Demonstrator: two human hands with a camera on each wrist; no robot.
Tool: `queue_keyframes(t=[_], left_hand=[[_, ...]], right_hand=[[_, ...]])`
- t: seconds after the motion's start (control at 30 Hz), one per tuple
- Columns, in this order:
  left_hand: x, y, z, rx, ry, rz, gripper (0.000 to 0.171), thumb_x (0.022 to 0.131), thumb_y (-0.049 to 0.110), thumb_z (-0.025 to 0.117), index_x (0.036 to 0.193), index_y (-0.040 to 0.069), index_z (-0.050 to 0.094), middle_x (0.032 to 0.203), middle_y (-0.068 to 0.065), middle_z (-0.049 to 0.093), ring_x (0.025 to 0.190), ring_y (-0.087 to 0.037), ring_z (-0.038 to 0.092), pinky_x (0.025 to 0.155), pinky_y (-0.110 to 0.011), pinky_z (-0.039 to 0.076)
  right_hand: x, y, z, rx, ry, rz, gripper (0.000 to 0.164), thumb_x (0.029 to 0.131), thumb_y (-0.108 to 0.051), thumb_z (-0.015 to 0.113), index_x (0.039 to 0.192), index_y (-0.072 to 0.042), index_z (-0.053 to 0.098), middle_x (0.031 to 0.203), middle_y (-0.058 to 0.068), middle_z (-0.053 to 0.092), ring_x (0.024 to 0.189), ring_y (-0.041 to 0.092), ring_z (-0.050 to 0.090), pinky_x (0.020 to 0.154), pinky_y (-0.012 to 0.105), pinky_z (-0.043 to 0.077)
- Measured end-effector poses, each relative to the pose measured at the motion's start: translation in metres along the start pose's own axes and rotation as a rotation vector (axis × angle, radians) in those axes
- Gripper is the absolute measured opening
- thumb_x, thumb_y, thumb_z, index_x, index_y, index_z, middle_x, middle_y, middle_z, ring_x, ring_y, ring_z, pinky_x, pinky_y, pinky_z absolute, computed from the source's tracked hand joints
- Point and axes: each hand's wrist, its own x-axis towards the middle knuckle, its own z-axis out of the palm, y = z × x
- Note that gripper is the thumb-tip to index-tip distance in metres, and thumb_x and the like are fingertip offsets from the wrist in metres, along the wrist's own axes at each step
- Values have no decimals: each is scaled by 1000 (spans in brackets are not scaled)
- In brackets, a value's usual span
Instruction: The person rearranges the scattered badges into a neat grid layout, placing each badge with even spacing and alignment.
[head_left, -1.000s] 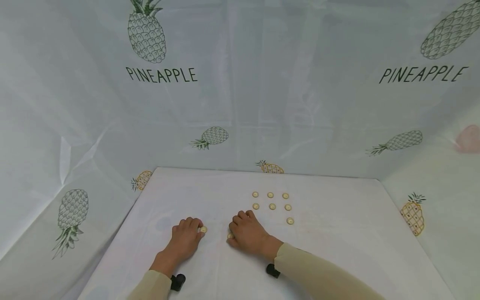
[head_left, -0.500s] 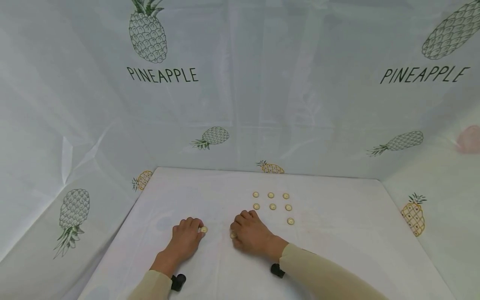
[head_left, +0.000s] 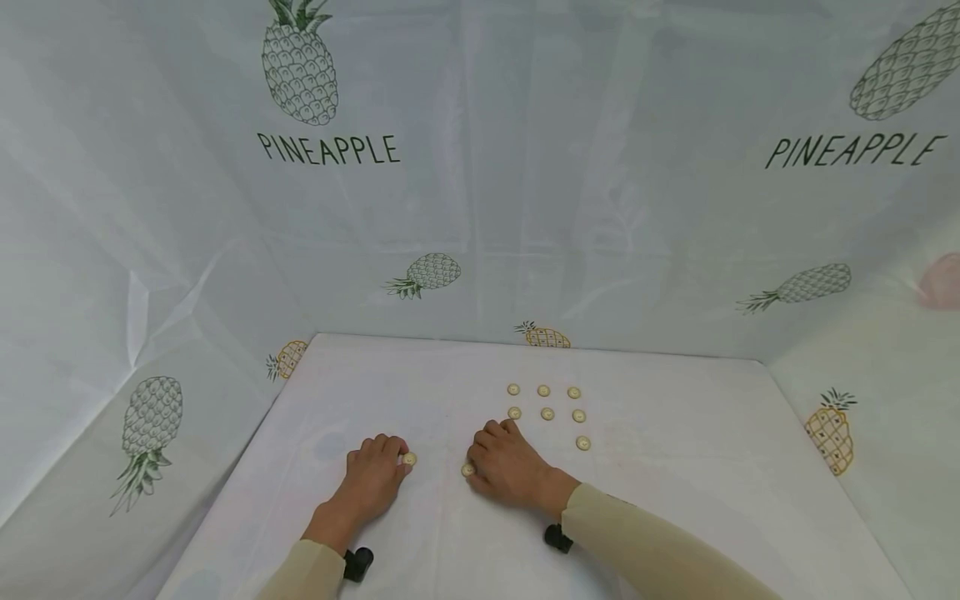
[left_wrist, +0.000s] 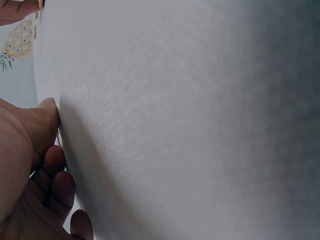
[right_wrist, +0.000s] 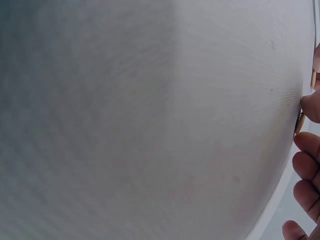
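My left hand [head_left: 372, 475] rests on the white-covered table and pinches a small pale-yellow round disc [head_left: 408, 459] between thumb and forefinger. Just to the right, my right hand [head_left: 507, 467] has thumb and forefinger at opposite sides of a similar disc [head_left: 468, 470]. The right wrist view catches this disc's thin brown edge [right_wrist: 299, 123] between thumb and forefinger, close to the cloth. In the left wrist view the curled left fingers [left_wrist: 63, 187] lie low along the cloth, their disc hidden. A short gap of cloth separates the hands.
Several matching discs lie beyond my right hand: a back row with a disc [head_left: 543, 390] in its middle, a second row with a disc [head_left: 547, 413] in its middle, and a single disc [head_left: 583, 443] nearer me. A pineapple-print curtain [head_left: 555, 208] closes in the table's back and sides.
My right hand has drifted slightly right with its disc, which shows a little more clear of the fingers than half a second ago. My left hand holds its place; the view shifts slightly.
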Motion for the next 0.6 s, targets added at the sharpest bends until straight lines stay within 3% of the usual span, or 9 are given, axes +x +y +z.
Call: queue_keyframes(t=[0.23, 0.47, 0.6], left_hand=[[-1, 0, 0, -3, -16, -10, 23, 98, 19, 76, 114, 11, 62, 106, -4, 60, 99, -24, 52, 91, -54, 44], [0, -1, 1, -8, -14, -6, 23, 98, 19, 76, 114, 12, 62, 107, -4, 60, 99, -23, 51, 92, -55, 44], [1, -1, 1, -8, -4, -1, 23, 98, 19, 76, 113, 12, 62, 106, -3, 60, 98, -23, 51, 91, -55, 44]], right_hand=[[2, -1, 2, 26, 10, -1, 22, 100, -43, 66, 101, -21, 72, 101, -6, 66, 99, 15, 52, 90, 38, 39], [5, -3, -1, 36, -40, 34, 23, 103, -44, 66, 106, -22, 73, 105, -7, 67, 103, 14, 53, 94, 37, 41], [6, -2, 0, 21, -3, 19, 21, 100, -42, 69, 101, -21, 73, 100, -7, 66, 98, 15, 52, 92, 37, 41]])
